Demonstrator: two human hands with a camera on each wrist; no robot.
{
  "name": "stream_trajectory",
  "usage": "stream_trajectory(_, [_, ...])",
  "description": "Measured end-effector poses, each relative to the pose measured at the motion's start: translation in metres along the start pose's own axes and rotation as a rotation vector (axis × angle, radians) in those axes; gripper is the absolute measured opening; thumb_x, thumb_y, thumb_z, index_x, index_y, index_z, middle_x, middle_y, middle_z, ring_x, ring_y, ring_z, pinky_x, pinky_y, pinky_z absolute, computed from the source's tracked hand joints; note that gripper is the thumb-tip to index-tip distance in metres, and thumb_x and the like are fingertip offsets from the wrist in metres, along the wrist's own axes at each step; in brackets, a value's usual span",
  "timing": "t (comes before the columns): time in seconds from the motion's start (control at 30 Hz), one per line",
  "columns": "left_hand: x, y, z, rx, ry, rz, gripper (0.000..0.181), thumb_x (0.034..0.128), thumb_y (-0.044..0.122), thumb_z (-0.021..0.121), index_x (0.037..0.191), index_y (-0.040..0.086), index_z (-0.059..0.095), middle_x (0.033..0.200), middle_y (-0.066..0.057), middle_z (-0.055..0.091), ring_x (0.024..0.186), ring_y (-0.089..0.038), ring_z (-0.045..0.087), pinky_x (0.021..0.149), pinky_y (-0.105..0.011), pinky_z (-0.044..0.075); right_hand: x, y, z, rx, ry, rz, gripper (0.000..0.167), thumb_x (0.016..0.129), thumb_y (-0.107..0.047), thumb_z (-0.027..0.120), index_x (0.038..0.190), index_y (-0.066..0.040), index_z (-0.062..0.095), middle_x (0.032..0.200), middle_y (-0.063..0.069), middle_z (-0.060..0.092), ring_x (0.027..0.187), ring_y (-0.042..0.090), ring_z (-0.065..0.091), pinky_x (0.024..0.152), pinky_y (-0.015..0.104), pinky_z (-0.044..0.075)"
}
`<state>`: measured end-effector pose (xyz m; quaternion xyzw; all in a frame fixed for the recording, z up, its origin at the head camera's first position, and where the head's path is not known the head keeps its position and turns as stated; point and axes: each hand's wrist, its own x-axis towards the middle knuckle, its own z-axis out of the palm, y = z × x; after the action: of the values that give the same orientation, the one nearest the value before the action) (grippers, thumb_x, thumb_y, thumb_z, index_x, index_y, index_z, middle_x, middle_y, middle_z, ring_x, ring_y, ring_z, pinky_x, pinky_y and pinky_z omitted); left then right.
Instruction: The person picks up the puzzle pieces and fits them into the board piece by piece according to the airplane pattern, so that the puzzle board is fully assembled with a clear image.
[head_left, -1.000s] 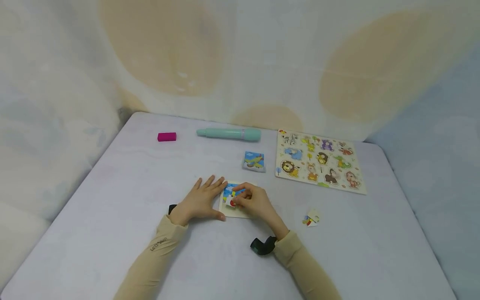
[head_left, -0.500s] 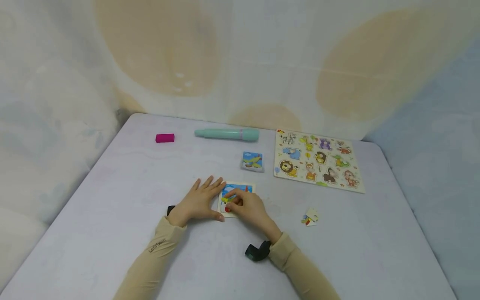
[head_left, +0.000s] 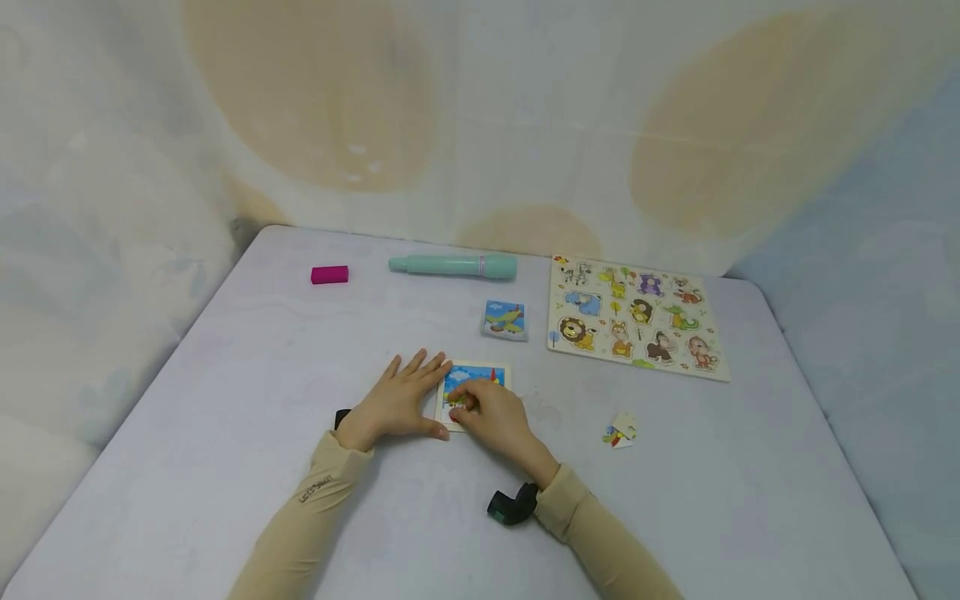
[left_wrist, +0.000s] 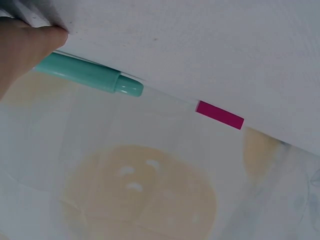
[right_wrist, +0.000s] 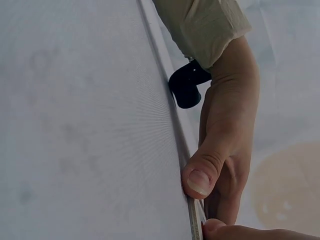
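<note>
Puzzle board (head_left: 468, 374), cream-bordered, blue-skied, is lying partly beneath the right hand (head_left: 495, 417). We are seeing bent fingers touching its near left part; whether pinching, we cannot tell. Left hand (head_left: 401, 408) is resting spread-fingered against its left edge.

So you've got the small puzzle board (head_left: 476, 372) under your right hand (head_left: 491, 417), left hand (head_left: 397, 406) at its left edge, loose pieces (head_left: 620, 430) right of that grip, animal board (head_left: 637, 321) behind right, packet (head_left: 505, 320) then tube (head_left: 452, 266) behind, block (head_left: 330, 275) far back left.
</note>
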<state>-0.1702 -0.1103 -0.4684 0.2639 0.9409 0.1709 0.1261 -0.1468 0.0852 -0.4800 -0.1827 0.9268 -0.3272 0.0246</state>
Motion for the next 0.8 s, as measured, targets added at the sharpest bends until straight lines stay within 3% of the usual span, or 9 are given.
stream_trajectory(0.33, [0.001, -0.001, 0.000, 0.004, 0.012, 0.008, 0.108, 0.0679, 0.060, 0.078, 0.153, 0.015, 0.030, 0.161, -0.006, 0.025, 0.151, -0.034, 0.014, 0.119, -0.062, 0.007, 0.000, -0.002, 0.000, 0.002, 0.010, 0.012, 0.023, 0.085, -0.026, 0.075, 0.104, -0.014, 0.072, 0.075, -0.008, 0.058, 0.062, 0.002, 0.045, 0.053, 0.017, 0.036])
stream_trajectory(0.43, [0.003, -0.001, 0.002, -0.009, 0.016, 0.009, 0.108, 0.0676, 0.059, 0.079, 0.153, 0.015, 0.030, 0.161, -0.006, 0.025, 0.151, -0.035, 0.014, 0.119, -0.063, 0.007, 0.000, 0.003, -0.004, 0.107, -0.006, 0.034, 0.021, 0.087, -0.023, 0.072, 0.105, -0.014, 0.071, 0.075, -0.006, 0.059, 0.062, 0.004, 0.047, 0.054, 0.018, 0.037])
stream_trajectory(0.57, [0.005, -0.001, 0.008, -0.015, 0.002, -0.005, 0.109, 0.0673, 0.058, 0.080, 0.153, 0.015, 0.029, 0.161, -0.005, 0.024, 0.151, -0.034, 0.013, 0.119, -0.062, 0.007, -0.001, 0.018, -0.024, 0.377, -0.008, 0.073, 0.019, 0.093, -0.017, 0.064, 0.109, -0.008, 0.069, 0.088, 0.006, 0.067, 0.070, 0.012, 0.055, 0.062, 0.019, 0.045])
stream_trajectory(0.63, [0.006, 0.000, 0.011, -0.013, -0.010, -0.012, 0.109, 0.0676, 0.058, 0.080, 0.154, 0.015, 0.029, 0.161, -0.005, 0.024, 0.151, -0.034, 0.012, 0.119, -0.062, 0.006, -0.004, 0.030, -0.039, 0.465, 0.032, 0.101, 0.019, 0.096, -0.016, 0.060, 0.110, -0.006, 0.068, 0.097, 0.012, 0.068, 0.076, 0.016, 0.059, 0.066, 0.019, 0.048])
stream_trajectory(0.8, [0.007, 0.002, 0.012, 0.005, -0.017, -0.017, 0.109, 0.0679, 0.058, 0.080, 0.154, 0.015, 0.028, 0.162, -0.005, 0.022, 0.151, -0.033, 0.011, 0.119, -0.062, 0.005, -0.024, 0.066, -0.077, 0.466, 0.148, 0.205, 0.024, 0.097, -0.017, 0.058, 0.115, -0.003, 0.066, 0.102, 0.017, 0.068, 0.080, 0.011, 0.060, 0.067, 0.023, 0.051])
